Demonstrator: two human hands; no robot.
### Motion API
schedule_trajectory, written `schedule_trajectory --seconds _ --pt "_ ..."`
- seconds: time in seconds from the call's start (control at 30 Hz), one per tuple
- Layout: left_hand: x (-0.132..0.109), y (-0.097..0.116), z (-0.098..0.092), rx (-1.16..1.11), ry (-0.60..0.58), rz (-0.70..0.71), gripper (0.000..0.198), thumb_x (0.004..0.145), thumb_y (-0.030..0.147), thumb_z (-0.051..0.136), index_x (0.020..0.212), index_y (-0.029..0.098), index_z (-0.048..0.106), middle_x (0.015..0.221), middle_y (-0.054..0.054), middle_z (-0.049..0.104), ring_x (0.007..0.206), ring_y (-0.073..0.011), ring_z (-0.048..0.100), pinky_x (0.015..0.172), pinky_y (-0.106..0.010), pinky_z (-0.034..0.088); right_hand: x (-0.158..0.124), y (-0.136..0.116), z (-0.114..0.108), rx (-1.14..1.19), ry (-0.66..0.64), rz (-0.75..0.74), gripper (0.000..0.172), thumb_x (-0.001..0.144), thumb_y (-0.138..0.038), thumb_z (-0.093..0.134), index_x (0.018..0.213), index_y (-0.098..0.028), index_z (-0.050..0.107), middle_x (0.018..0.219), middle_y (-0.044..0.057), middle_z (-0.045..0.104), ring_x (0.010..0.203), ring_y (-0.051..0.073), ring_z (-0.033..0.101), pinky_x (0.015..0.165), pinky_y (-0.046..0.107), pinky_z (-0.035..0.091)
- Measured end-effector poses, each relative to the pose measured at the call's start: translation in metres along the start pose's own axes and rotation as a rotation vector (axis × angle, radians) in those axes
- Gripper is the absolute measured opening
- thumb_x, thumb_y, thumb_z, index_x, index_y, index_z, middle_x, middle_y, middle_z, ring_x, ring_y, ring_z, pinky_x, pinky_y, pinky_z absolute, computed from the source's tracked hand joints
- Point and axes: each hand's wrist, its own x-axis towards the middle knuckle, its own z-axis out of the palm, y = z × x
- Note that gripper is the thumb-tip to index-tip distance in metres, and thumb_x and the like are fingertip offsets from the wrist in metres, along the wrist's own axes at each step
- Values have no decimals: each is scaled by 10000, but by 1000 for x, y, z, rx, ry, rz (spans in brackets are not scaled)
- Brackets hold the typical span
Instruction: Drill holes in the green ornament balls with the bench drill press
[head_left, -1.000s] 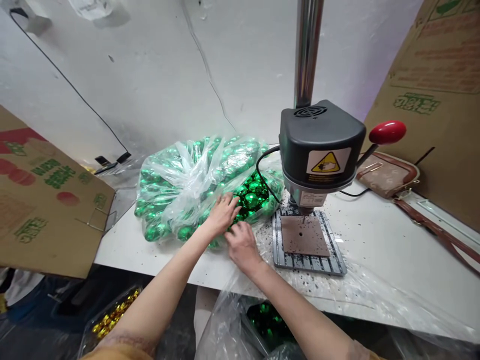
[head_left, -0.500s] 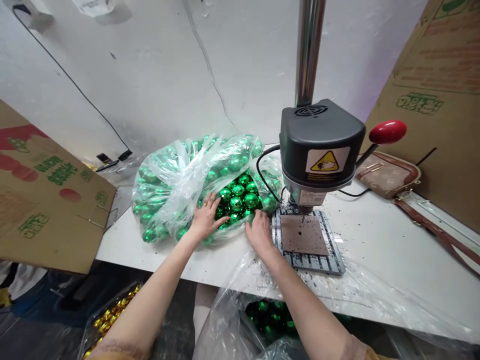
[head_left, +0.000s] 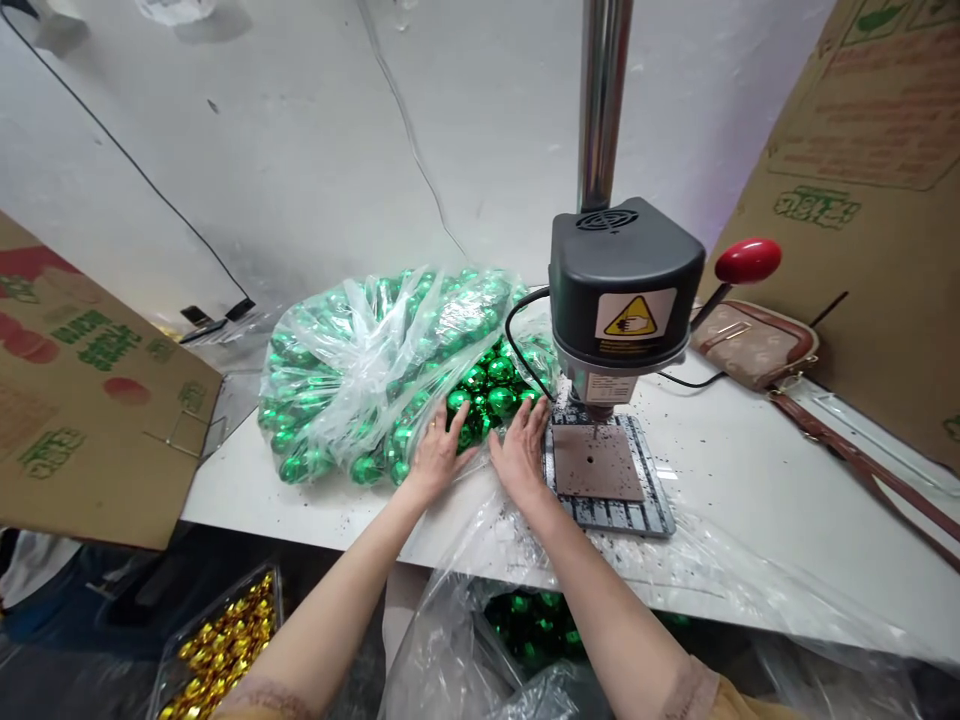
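Observation:
A clear plastic bag [head_left: 367,350] full of shiny green faceted balls lies on the white table, its opening facing me. Loose green balls [head_left: 501,400] show in that opening. At its left edge is my left hand [head_left: 436,455], fingers spread, touching the bag and the balls beside it. My right hand [head_left: 519,448] rests at the opening's right side, fingers stretched out toward the balls. Neither hand has a ball lifted. Just right of my right hand stands a small drill press [head_left: 622,290] with a red-knobbed lever [head_left: 748,260].
Under the drill, a brown board [head_left: 600,475] with a hole lies on the slotted base, dark shavings around it. Cardboard boxes [head_left: 97,390] stand left and right. A handbag [head_left: 754,345] lies at right. Below the table edge are another bag of green balls [head_left: 525,625] and a tray of gold balls [head_left: 225,640].
My left hand has moved right along the bag's opening, nearer my right hand. The right hand's fingers have stretched forward over the bag's edge. The view has shifted slightly.

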Motion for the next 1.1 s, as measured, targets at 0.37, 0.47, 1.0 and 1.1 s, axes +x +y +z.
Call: schedule_trajectory --seconds 0.37,0.47,1.0,1.1 --pt "14 -18 -6 -165 55 33 619 960 424 629 1504 189 447 1578 -214 450 1459 -347 492 1151 -521 482 -44 -6 13 173 -91 -31 814 873 -255 528 1594 -43 214 1716 299 -58 1632 408 118 1258 593 330" --pt "15 -2 -13 -169 179 15 463 995 355 561 1425 185 533 1388 -183 616 1301 -303 621 1079 -486 540 -52 0 2 215 -86 -37 751 884 -238 511 1581 -96 270 1725 275 10 1621 374 202 1237 590 368" --pt "78 90 4 30 -102 279 556 829 169 758 1352 300 623 1354 -126 660 1529 -430 360 1218 -817 124 -91 -16 -118 434 -378 -347 182 947 -216 516 998 -248 687 899 -19 741 790 80 686 761 201 551" --pt "70 94 1 50 -66 295 513 831 156 754 1311 304 650 1274 -132 639 1423 -410 484 1234 -790 138 -101 -6 -138 448 -443 -380 189 938 -170 521 959 -247 692 889 -32 760 812 71 704 767 186 542"
